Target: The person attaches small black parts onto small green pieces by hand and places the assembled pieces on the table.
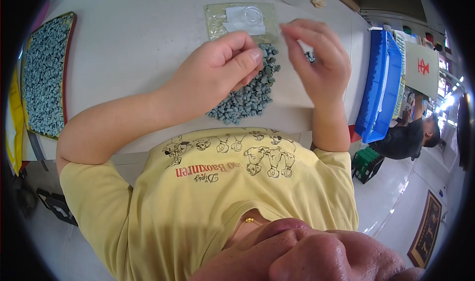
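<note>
- A table [133, 43] fills the far half of the scene.
- A pile of small parts [247, 95] lies on the table near its near edge, in the middle.
- The left hand [217, 68] hovers over the pile's left side; the right hand [316, 58] is just right of the pile.
- A flat mat [217, 21] lies beyond the pile, with a clear round dish [252, 15] on it.
- A tray of small parts [44, 73] sits at the table's far left.
- A crate [378, 88] stands off the table's right edge.

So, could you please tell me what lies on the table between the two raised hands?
In the head view, the pile of small grey-blue pieces lies between the left hand and the right hand, with bare white table around it.
</note>
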### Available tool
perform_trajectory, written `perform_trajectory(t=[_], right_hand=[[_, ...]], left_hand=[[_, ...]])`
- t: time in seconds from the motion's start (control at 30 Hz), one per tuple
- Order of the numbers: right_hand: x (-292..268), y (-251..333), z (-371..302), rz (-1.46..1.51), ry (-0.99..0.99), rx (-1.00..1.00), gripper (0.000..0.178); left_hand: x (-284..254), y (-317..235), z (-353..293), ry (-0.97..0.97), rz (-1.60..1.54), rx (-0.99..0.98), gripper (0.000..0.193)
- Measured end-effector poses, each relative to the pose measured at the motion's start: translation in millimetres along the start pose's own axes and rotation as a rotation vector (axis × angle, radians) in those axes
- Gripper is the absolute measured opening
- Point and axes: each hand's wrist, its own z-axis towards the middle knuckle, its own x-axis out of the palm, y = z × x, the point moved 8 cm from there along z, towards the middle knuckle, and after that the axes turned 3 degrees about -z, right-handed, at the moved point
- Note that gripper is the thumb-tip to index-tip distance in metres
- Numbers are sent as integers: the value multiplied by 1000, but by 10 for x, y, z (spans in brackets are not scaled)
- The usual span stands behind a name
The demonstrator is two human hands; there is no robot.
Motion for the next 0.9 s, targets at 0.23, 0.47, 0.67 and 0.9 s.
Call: perform_trajectory(t=[0.23, 0.47, 0.67, 0.9], right_hand=[[-152, -604, -97, -401, 275, 291, 13], [-294, -840, -241, -436, 459, 395, 12], [-223, -805, -355, -355, 617, 437, 16], [-119, -651, -282, -249, 580, 463, 23]], left_hand=[[69, 34, 9, 100, 35, -37, 18], [30, 113, 74, 29, -147, -138, 12], [24, 97, 87, -45, -95, -108, 19], [29, 86, 46, -51, -144, -115, 16]])
